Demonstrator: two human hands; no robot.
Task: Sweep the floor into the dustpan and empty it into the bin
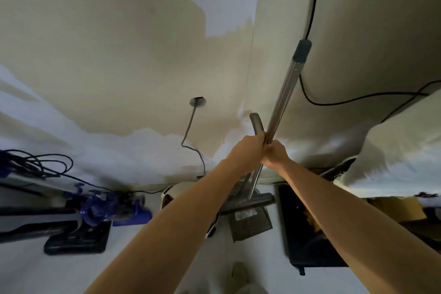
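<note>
A broom with a long silver pole point(284, 95) and a grey cap at its top stands near the wall corner, its dark head point(248, 201) down on the floor. Beside the pole rises the grey curved handle of a dustpan point(257, 122), and the dark dustpan tray point(250, 224) sits on the floor under the broom head. My left hand point(248, 148) grips the dustpan handle. My right hand point(274, 153) grips the broom pole just next to it. Both arms reach forward, hands touching each other.
A black bin point(307, 234) with something orange inside stands on the floor at the right. A blue vacuum cleaner point(105, 210) on a dark base lies at the left with loose cables. A white cloth-covered surface point(393, 150) juts in at the right. Black cables hang on the wall.
</note>
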